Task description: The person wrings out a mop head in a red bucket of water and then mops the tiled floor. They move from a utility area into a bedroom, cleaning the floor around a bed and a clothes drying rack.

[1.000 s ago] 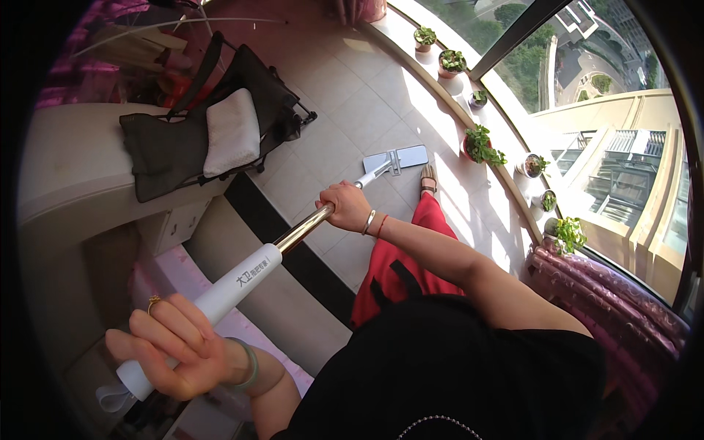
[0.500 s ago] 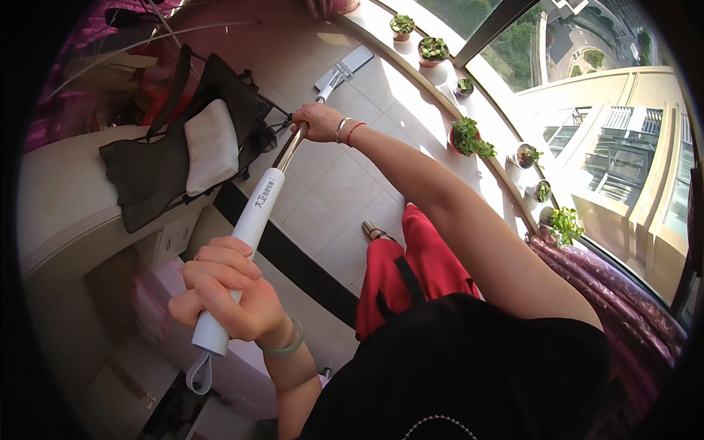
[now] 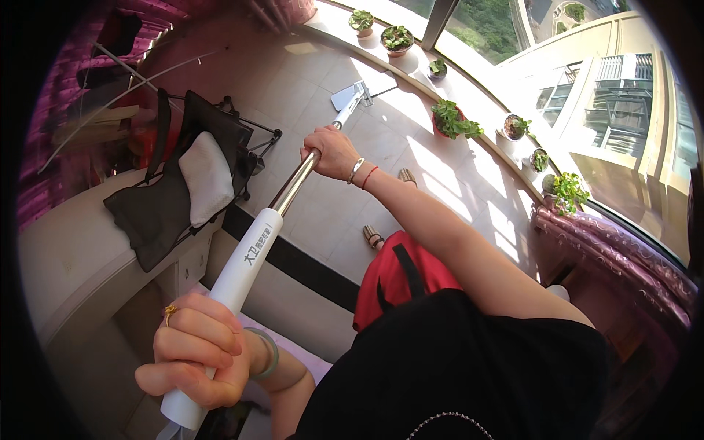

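Observation:
A flat mop with a white sleeve on its metal pole (image 3: pixel 297 181) slants from the lower left up toward the far floor. My left hand (image 3: pixel 198 348) is closed round the lower end of the white sleeve. Farther along, my right hand (image 3: pixel 331 152) grips the metal pole near the mop's head. The flat rectangular mop head (image 3: pixel 346 98) lies on the pale tiles by the window ledge, partly in sunlight. A hanging loop shows at the sleeve's near end, mostly cut off below my left hand.
Potted plants (image 3: pixel 397 38) line the curved window ledge (image 3: pixel 469 92) at right. A dark folding chair (image 3: pixel 154 220) with a white cushion (image 3: pixel 207 178) stands at left by a pale cabinet (image 3: pixel 66 242). Purple curtains (image 3: pixel 616 257) hang at right, and a black strip (image 3: pixel 308 275) crosses the floor.
The mop head has moved to the right, nearer the ledge. My left hand has come lower and left with the handle; my right hand has shifted slightly right and down.

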### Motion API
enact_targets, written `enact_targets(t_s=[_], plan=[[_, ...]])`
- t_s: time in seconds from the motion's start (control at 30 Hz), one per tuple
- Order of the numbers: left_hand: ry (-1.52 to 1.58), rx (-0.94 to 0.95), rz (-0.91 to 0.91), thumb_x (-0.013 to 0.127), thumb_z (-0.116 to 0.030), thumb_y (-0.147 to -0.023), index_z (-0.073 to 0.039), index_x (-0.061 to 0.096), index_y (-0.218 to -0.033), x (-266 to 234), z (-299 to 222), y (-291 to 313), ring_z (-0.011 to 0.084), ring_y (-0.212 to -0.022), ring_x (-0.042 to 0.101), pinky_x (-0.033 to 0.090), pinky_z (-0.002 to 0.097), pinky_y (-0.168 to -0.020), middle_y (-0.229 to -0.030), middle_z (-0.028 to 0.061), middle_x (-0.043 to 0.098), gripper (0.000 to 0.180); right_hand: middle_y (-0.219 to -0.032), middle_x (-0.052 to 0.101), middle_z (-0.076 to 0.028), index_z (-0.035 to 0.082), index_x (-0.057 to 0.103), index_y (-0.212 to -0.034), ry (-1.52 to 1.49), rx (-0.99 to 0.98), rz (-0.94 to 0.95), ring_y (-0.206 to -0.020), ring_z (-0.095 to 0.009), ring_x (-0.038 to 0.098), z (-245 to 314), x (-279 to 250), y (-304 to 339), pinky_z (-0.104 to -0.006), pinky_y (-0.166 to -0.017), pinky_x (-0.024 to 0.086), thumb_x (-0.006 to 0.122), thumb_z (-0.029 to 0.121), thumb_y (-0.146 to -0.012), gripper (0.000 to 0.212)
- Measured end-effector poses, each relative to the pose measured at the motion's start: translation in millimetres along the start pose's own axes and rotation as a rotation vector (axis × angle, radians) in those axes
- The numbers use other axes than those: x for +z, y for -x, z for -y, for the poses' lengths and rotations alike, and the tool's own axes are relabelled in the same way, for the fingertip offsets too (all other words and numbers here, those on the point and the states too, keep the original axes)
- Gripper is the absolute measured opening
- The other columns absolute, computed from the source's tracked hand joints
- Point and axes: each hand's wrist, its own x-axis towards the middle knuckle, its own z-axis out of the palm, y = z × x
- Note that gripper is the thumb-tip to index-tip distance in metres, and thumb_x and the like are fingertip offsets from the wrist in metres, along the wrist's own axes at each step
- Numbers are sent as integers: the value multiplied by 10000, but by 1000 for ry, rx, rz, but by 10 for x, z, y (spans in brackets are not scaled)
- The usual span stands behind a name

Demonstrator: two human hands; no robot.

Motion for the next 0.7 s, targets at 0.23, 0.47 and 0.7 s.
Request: enact_targets(t_s=[0.23, 0.47, 0.7], plan=[[179, 8, 184, 468, -99, -914, -87, 368, -787, -64, -335, 368, 103, -407, 464, 428, 233, -413, -561, 14, 452, 162, -576, 498, -50, 92, 459, -576, 59, 66, -268, -633, -238, 510, 191, -1, 850, -352, -661, 388, 637, 111, -739, 242], [313, -9, 286, 438, -50, -856, -98, 363, -730, -473, -803, 973, 76, -389, 389, 381, 217, -419, -537, 9, 435, 154, -564, 491, -51, 78, 420, -559, 69, 126, -483, -607, -232, 486, 664, 597, 1637, -330, -644, 393, 640, 86, -714, 269], [373, -15, 326, 467, -57, -857, -98, 358, -711, -872, -1326, 1368, 61, -379, 401, 367, 192, -403, -503, -1, 427, 187, -579, 507, -45, 91, 471, -599, 46, 152, -554, -607, -233, 503, 1291, 1187, 2336, -341, -635, 399, 655, 113, -736, 230]])
